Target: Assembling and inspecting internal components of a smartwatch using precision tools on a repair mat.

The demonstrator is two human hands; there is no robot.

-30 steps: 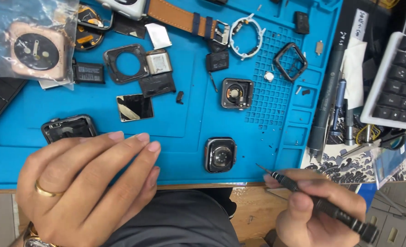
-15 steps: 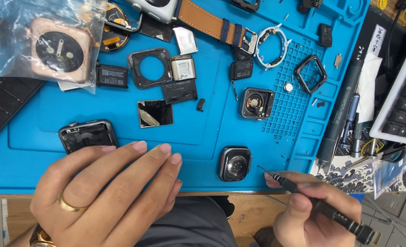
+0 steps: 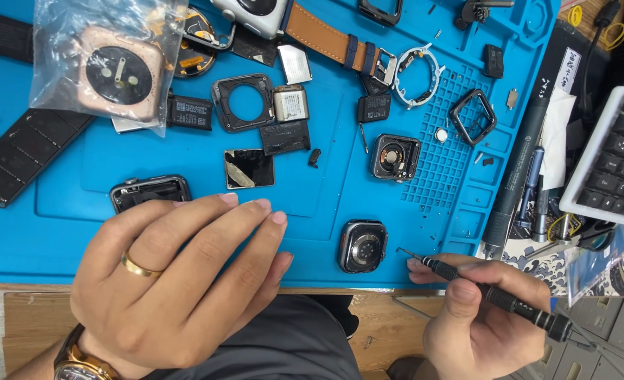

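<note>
- The right hand [image 3: 484,317] has its grip closed on a thin black screwdriver [image 3: 491,295], tip near the watch case [image 3: 362,245] at the desk's front edge.
- The left hand [image 3: 175,281] lies open and flat on the blue mat [image 3: 59,232], holding nothing.

Bright blue work mat [image 3: 59,232], tan leather strap [image 3: 319,32] far centre, rose-gold watch back [image 3: 118,74] far left, gold ring [image 3: 139,266] near left, black screwdriver [image 3: 498,299] near right, wave-patterned print [image 3: 537,264] right.

The matt blue rubbery mat [image 3: 59,232] lay on a wooden bench [image 3: 23,317]. On it, a glossy watch case [image 3: 362,245] gleamed beside the black knurled metal screwdriver [image 3: 495,299].
</note>
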